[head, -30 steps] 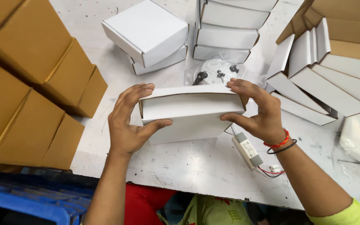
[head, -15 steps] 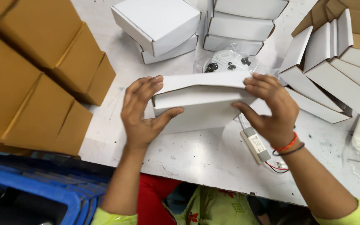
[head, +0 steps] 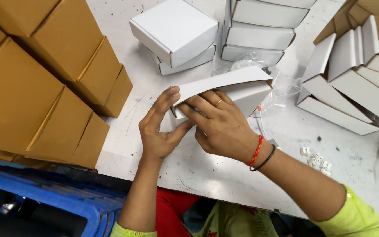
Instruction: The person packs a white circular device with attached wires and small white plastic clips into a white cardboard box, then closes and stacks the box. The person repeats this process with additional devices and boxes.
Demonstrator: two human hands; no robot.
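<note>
A small white cardboard box (head: pixel 237 87) lies on the white table (head: pixel 198 171) with its lid partly raised. My left hand (head: pixel 159 127) grips its near-left corner, fingers on the lid edge. My right hand (head: pixel 218 125), with a ring and red and black wrist bands, has crossed over to the same corner and presses its fingers on the box's left end beside the left hand. A clear plastic bag (head: pixel 281 87) with small parts lies partly under and behind the box.
Closed white boxes (head: pixel 174 30) and a stack (head: pixel 264 30) stand behind. More white boxes (head: pixel 347 83) lean at the right. Brown cartons (head: pixel 44 79) fill the left. Small white connectors (head: pixel 314 158) lie at the right. A blue crate (head: pixel 44 202) sits below the table edge.
My right hand left the box's right end and moved across to its left corner next to the left hand. The lid has come down closer to the box.
</note>
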